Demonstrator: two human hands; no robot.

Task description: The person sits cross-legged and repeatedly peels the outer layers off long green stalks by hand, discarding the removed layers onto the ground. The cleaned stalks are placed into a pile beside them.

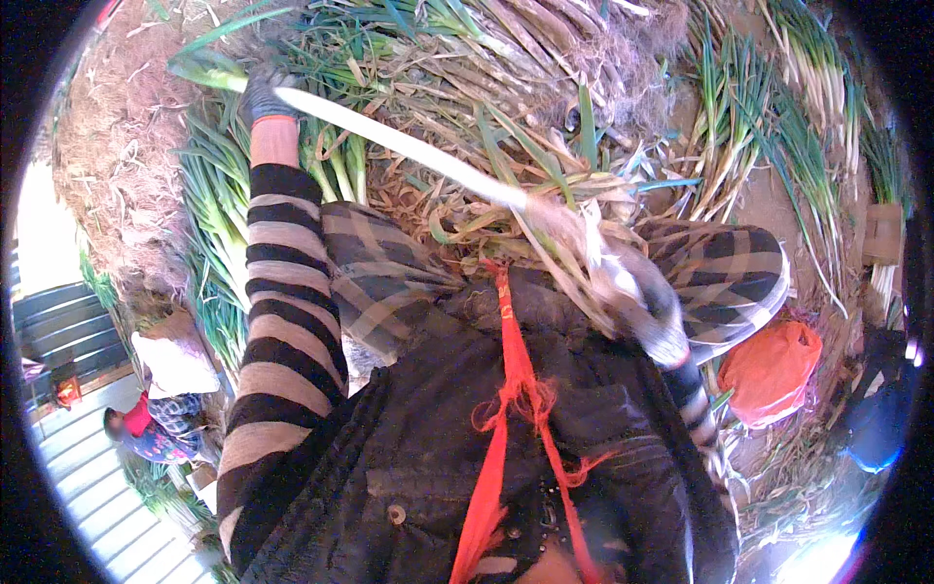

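Note:
My left hand [267, 93], in a grey glove, grips a long green onion [408, 150] near where its white stalk turns green. The stalk slants down to the right, and its root end [558, 219] is blurred close to my right hand. My right hand [649, 303], gloved and blurred by motion, is closed around loose, yellowed outer leaves [558, 274] above my lap. Whether it also touches the root end is hidden by the blur. Dry peelings [467, 219] lie in front of my crossed legs.
Unpeeled onions with roots [540, 44] are heaped ahead. Cleaner onions lie in rows at left [215, 197] and right [730, 117]. Root trimmings [117, 160] cover the far left. An orange sack [770, 372] is by my right knee. Another person [157, 431] sits at lower left.

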